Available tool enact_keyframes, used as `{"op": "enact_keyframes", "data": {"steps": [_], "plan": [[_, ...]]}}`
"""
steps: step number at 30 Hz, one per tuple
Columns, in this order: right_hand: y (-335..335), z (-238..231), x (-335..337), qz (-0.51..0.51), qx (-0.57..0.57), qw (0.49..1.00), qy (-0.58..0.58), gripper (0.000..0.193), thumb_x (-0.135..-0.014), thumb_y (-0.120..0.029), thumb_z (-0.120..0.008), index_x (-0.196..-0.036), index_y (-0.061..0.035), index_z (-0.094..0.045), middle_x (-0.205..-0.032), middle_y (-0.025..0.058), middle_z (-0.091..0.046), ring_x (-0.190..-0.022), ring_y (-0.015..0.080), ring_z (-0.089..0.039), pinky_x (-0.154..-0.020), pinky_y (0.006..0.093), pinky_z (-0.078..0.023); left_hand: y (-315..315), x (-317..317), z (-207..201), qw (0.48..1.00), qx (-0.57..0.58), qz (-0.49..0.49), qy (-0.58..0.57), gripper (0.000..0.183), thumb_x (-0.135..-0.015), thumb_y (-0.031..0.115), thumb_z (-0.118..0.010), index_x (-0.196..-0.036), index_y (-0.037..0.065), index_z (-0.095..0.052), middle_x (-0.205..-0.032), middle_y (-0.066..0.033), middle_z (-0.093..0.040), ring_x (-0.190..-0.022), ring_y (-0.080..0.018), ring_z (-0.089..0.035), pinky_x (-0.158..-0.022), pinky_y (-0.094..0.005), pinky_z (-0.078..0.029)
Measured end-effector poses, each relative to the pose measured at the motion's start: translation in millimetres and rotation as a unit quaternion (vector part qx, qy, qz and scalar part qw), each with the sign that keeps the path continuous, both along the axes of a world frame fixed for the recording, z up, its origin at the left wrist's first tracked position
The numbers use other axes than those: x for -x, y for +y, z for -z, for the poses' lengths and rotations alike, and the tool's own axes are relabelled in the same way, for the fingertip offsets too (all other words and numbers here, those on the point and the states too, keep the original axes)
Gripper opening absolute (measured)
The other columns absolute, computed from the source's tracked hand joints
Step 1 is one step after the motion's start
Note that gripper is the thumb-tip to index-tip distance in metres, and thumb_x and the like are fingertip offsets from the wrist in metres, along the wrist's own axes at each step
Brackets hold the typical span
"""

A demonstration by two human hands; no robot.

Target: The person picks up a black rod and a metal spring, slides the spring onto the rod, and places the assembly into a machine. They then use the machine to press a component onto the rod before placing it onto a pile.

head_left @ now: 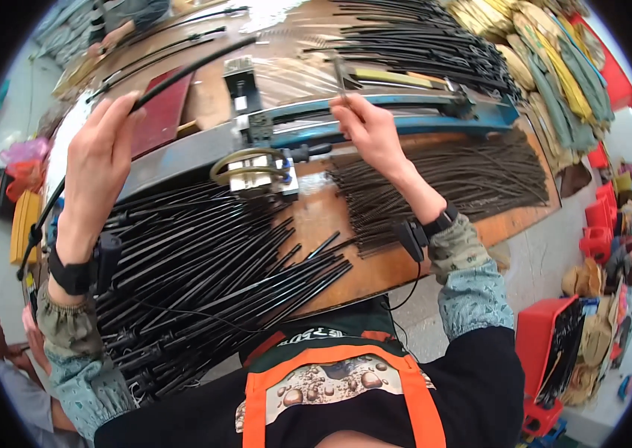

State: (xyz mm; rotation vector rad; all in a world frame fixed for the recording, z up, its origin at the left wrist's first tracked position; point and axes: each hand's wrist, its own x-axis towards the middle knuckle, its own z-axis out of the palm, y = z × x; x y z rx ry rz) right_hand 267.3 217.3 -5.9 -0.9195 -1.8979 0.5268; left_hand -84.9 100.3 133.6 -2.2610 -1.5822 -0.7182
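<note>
My left hand [98, 164] is closed around a long black rod [200, 64]. The rod slants from the upper middle, past my wrist, to a thicker fitting at its lower left end. My right hand [370, 136] pinches a thin, greyish, slightly blurred strip [339, 73] that points up and away from me, above a blue metal rail [405, 124]. Between my hands stands a metal fixture [260, 175] with a curved hose and a black knob. Nearer me, a heap of black rods [189, 261] lies at left; thin dark rods [443, 183] are bundled at right.
More black rods [413, 45] lie at the table's far side, beside a dark red board [159, 112]. Cloth bundles [555, 67] are piled at the far right. A red bin [547, 343] stands low at right. Another person [14, 373] is at lower left; another person's hand [114, 37] shows at upper left.
</note>
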Motion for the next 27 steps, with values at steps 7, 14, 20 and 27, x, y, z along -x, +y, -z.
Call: {"op": "enact_keyframes", "data": {"steps": [7, 14, 20, 27], "plan": [[30, -26, 114, -0.245, 0.111, 0.961, 0.061, 0.014, -0.094, -0.011, -0.068, -0.103, -0.0011, -0.071, -0.081, 0.0008, -0.071, -0.077, 0.0050, -0.062, -0.072, 0.0224, -0.051, -31, 43, -1, 0.995, -0.065, -0.012, -0.069, 0.023, -0.097, 0.008, -0.061, -0.117, -0.002, -0.064, -0.093, -0.0191, -0.068, -0.079, -0.0272, -0.065, -0.074, -0.0324, -0.051], [46, -11, 144, -0.271, 0.104, 0.957, 0.031, 0.019, -0.092, -0.022, -0.071, -0.100, -0.0046, -0.074, -0.081, 0.0062, -0.075, -0.072, 0.0086, -0.067, -0.068, 0.0257, -0.052, -57, 78, 26, 0.990, 0.012, -0.088, -0.109, 0.025, -0.096, 0.010, -0.064, -0.118, -0.002, -0.065, -0.091, -0.0184, -0.068, -0.075, -0.0248, -0.064, -0.072, -0.0320, -0.050], [47, -23, 174, -0.246, -0.018, 0.935, -0.255, 0.016, -0.094, -0.021, -0.066, -0.095, -0.0066, -0.073, -0.082, 0.0083, -0.072, -0.075, 0.0179, -0.068, -0.068, 0.0317, -0.052, -44, 80, 36, 0.987, 0.032, -0.095, -0.127, 0.026, -0.095, 0.011, -0.065, -0.118, -0.002, -0.064, -0.088, -0.0180, -0.067, -0.073, -0.0249, -0.064, -0.069, -0.0319, -0.050], [63, -6, 96, -0.089, -0.187, 0.942, -0.263, 0.010, -0.090, -0.021, -0.067, -0.094, -0.0116, -0.069, -0.080, 0.0086, -0.068, -0.079, 0.0277, -0.065, -0.071, 0.0386, -0.043, -27, 96, 54, 0.988, 0.050, -0.136, -0.060, 0.025, -0.094, 0.016, -0.065, -0.117, 0.006, -0.067, -0.085, -0.0158, -0.068, -0.072, -0.0304, -0.064, -0.067, -0.0356, -0.051]]}}
